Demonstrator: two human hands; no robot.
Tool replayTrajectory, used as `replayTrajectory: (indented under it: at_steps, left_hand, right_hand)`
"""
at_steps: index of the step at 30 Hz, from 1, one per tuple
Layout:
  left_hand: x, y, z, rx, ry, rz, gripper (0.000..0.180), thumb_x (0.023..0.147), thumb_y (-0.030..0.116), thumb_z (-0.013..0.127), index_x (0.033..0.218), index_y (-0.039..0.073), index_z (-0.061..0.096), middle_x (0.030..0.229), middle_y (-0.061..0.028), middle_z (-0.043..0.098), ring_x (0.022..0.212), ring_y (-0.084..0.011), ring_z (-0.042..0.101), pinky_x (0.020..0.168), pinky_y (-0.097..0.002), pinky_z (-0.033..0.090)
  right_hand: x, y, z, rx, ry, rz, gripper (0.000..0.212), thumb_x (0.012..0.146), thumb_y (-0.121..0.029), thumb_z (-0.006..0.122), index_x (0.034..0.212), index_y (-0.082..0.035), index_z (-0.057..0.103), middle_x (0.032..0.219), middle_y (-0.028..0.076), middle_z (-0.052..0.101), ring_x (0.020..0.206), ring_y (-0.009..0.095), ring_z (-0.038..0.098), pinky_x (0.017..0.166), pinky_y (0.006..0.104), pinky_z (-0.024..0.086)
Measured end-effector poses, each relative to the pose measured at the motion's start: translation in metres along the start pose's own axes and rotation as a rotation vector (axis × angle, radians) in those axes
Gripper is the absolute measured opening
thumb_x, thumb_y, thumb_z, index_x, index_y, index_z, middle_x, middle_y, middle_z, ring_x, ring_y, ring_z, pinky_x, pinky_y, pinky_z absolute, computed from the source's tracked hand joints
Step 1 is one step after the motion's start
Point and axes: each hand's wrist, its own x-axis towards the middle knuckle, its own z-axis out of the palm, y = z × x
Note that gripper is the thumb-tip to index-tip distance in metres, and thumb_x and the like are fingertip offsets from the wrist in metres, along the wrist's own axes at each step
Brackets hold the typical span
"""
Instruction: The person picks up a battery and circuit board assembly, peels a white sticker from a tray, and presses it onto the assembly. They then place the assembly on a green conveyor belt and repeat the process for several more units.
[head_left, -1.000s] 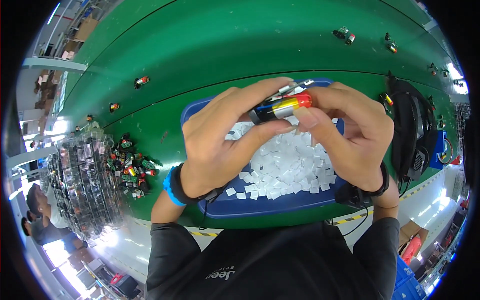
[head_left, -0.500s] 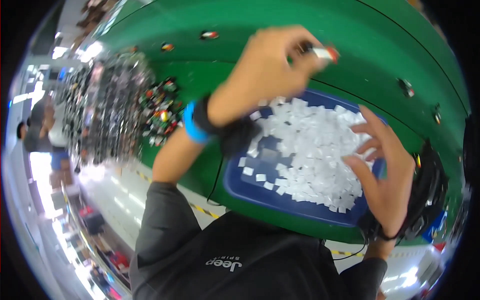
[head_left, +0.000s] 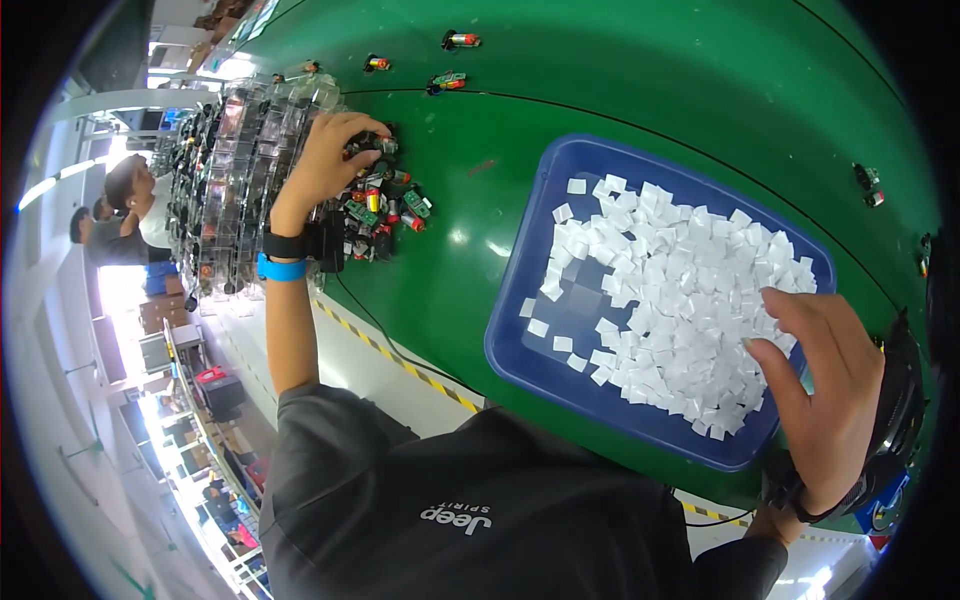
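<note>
Parts [head_left: 375,203] lie heaped on the green bench [head_left: 460,210] beside stacked clear trays [head_left: 235,150]; left hand [head_left: 322,168] curves over them, but I cannot tell if its fingers grasp one. Right hand [head_left: 835,395] has its fingers parted above the blue tub [head_left: 602,408] of white squares [head_left: 690,300], and white lettering [head_left: 455,518] is on the dark shirt [head_left: 390,500].

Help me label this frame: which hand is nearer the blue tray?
Right. The right hand is at the right side of the blue tray, fingers over the white squares; the left hand is well to its left, by the pile of circuit-board assemblies.
</note>
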Motion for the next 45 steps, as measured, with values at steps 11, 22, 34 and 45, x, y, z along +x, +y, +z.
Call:
replayTrajectory:
  at_steps: [11, 22, 34, 45]
  left_hand:
    - [0.009, 0.028, -0.005, -0.176, -0.182, -0.339, 0.02, 0.084, 0.01, 0.074, 0.099, 0.006, 0.061, 0.096, -0.0082, 0.065, 0.098, -0.0343, 0.058, 0.086, -0.0422, 0.046]
    - [0.016, 0.044, -0.004, -0.027, -0.098, -0.045, 0.023, 0.083, 0.015, 0.076, 0.096, 0.006, 0.059, 0.093, -0.009, 0.064, 0.097, -0.0323, 0.057, 0.084, -0.0429, 0.047]
    - [0.022, 0.039, 0.01, -0.043, -0.168, -0.188, 0.022, 0.083, 0.014, 0.077, 0.099, 0.006, 0.064, 0.094, -0.0099, 0.064, 0.085, -0.0317, 0.062, 0.075, -0.0422, 0.05]
    - [0.077, 0.252, -0.061, -1.116, 0.195, 0.134, 0.032, 0.076, 0.002, 0.083, 0.105, 0.004, 0.069, 0.107, -0.0042, 0.066, 0.096, -0.0135, 0.065, 0.08, -0.0288, 0.058]
  right_hand:
    - [0.0, -0.001, 0.009, 0.019, -0.037, -0.014, 0.034, 0.068, -0.006, 0.082, 0.098, 0.002, 0.067, 0.084, 0.012, 0.064, 0.071, 0.03, 0.061, 0.058, 0.0371, 0.048]
    - [-0.003, 0.0, 0.014, 0.042, -0.023, -0.05, 0.038, 0.063, -0.007, 0.084, 0.096, 0.0, 0.067, 0.084, 0.01, 0.063, 0.07, 0.028, 0.06, 0.055, 0.0366, 0.047]
    - [-0.004, -0.004, 0.012, 0.046, -0.063, -0.072, 0.037, 0.064, -0.007, 0.084, 0.096, 0.001, 0.067, 0.085, 0.01, 0.064, 0.071, 0.029, 0.061, 0.056, 0.0368, 0.048]
    - [0.005, -0.018, 0.02, 0.302, 0.272, 0.103, 0.032, 0.073, -0.002, 0.081, 0.103, 0.0, 0.07, 0.091, 0.011, 0.069, 0.076, 0.026, 0.066, 0.063, 0.0337, 0.053]
